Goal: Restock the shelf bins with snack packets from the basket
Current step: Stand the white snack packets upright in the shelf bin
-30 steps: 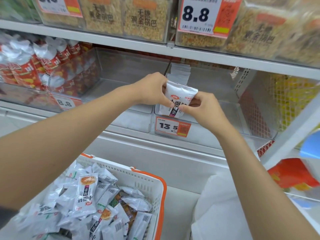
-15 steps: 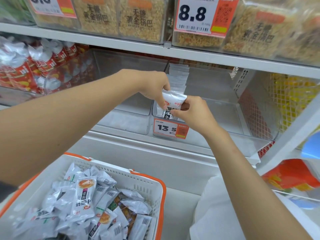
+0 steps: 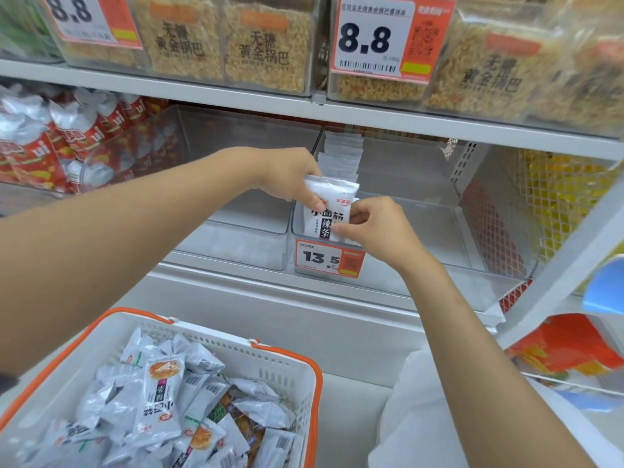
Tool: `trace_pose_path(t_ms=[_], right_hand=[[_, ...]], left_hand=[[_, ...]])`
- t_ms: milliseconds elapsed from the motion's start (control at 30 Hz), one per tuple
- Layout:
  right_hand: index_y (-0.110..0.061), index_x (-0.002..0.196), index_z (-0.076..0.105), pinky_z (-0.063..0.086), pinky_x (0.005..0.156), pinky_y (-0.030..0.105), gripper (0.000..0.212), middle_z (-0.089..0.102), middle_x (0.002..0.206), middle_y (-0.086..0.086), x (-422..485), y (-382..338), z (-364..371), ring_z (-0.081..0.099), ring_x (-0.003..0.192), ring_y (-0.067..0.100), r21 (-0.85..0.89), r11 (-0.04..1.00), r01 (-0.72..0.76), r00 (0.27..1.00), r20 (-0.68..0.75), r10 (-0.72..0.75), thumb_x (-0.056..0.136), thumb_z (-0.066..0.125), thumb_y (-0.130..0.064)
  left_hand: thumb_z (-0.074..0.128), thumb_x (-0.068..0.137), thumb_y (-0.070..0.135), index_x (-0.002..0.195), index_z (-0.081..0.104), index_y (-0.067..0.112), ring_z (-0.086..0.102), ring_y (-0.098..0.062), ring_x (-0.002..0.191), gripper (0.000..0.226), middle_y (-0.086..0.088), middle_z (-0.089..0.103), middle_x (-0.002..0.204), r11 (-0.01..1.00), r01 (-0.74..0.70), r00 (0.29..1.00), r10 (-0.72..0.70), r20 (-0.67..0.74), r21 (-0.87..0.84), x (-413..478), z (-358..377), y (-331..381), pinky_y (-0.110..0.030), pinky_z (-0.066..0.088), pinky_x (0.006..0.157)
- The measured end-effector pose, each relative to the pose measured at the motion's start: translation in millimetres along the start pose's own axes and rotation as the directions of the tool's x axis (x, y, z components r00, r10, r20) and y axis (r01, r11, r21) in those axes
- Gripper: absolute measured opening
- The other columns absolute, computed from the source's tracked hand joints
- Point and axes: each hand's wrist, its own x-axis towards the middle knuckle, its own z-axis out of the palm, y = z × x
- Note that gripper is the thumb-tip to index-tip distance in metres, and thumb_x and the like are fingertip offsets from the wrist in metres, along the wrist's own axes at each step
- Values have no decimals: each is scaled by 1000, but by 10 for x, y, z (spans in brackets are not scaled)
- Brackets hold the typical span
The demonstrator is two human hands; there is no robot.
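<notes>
A white snack packet (image 3: pixel 329 211) with black lettering stands upright at the front left corner of a clear shelf bin (image 3: pixel 439 231), behind its 13.5 price tag (image 3: pixel 329 258). My left hand (image 3: pixel 292 177) pinches the packet's top left edge. My right hand (image 3: pixel 374 231) pinches its lower right edge. A row of similar white packets (image 3: pixel 341 153) stands behind it in the same bin. The white basket with orange handles (image 3: pixel 270 359) sits low at the left, holding several silver-white snack packets (image 3: pixel 162 393).
A second clear bin (image 3: pixel 236 238) stands to the left of the first. Red and silver packets (image 3: pixel 44 143) fill the far-left bin. The shelf above (image 3: pixel 236 92) carries bins of rice-crust snacks with 8.8 tags. A white bag (image 3: pixel 422 417) lies at the lower right.
Both hands lowered the packet from above the bin's front edge into the bin's front left corner. The camera moved slightly closer and the basket shifted up in view.
</notes>
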Motion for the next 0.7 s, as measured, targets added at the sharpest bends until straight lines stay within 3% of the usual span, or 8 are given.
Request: trace_pose_path(t_ms=[100, 167, 267, 367, 467, 600, 700], right_hand=[[-11, 86, 75, 54, 69, 36, 14, 73, 83, 5, 41, 35, -80, 69, 80, 22, -74, 997, 3, 1000, -25, -5, 79, 79, -23], [-9, 81, 74, 49, 59, 30, 15, 72, 78, 5, 38, 38, -58, 66, 73, 22, -102, 995, -8, 1000, 7, 9, 78, 80, -23], [-8, 76, 73, 42, 57, 27, 16, 69, 72, 5, 21, -8, 61, 58, 65, 17, -112, 993, -30, 996, 77, 38, 80, 77, -22], [-3, 62, 62, 33, 55, 27, 33, 52, 58, 4, 20, -44, 40, 41, 56, 16, -63, 993, -97, 978, 178, 107, 82, 72, -27], [7, 75, 63, 34, 62, 29, 44, 51, 67, 16, 42, -28, -67, 41, 63, 16, -34, 987, -156, 960, 232, 159, 86, 68, -35], [7, 74, 58, 28, 48, 19, 34, 44, 68, 6, 15, -40, -47, 35, 54, 11, -88, 986, -143, 942, 295, 163, 91, 63, -22], [6, 84, 66, 39, 61, 28, 27, 55, 73, 8, -18, -31, -106, 45, 67, 14, -145, 984, -104, 927, 344, 148, 89, 62, -20]], left_hand=[[73, 84, 36, 67, 59, 22, 43, -12, 54, 26, 6, 49, 60, 997, -33, 999, 35, -25, 66, 69, 25, 114, -28, 32, 54], [74, 81, 39, 73, 61, 26, 50, -13, 63, 20, 9, 55, 68, 991, -30, 1000, 29, 10, 131, 109, 51, 119, -29, 38, 61], [76, 79, 40, 80, 63, 23, 53, -16, 72, 21, 7, 58, 75, 977, -17, 996, -3, 89, 213, 106, 91, 58, -31, 40, 66], [76, 79, 41, 79, 64, 17, 53, -19, 72, 27, 1, 61, 77, 972, -5, 993, -22, 116, 235, 69, 97, 22, -31, 39, 65], [74, 81, 42, 78, 60, 17, 53, -20, 75, 29, 5, 56, 75, 969, -7, 994, -22, 112, 248, 77, 102, 80, -32, 39, 66], [70, 83, 48, 89, 51, 19, 50, -21, 83, 34, 9, 48, 79, 919, -11, 993, -36, 111, 394, 92, 178, 213, -31, 39, 71], [69, 84, 48, 90, 53, 19, 51, -21, 84, 33, 10, 47, 77, 904, -11, 994, -37, 103, 428, 83, 231, 235, -31, 37, 68]])
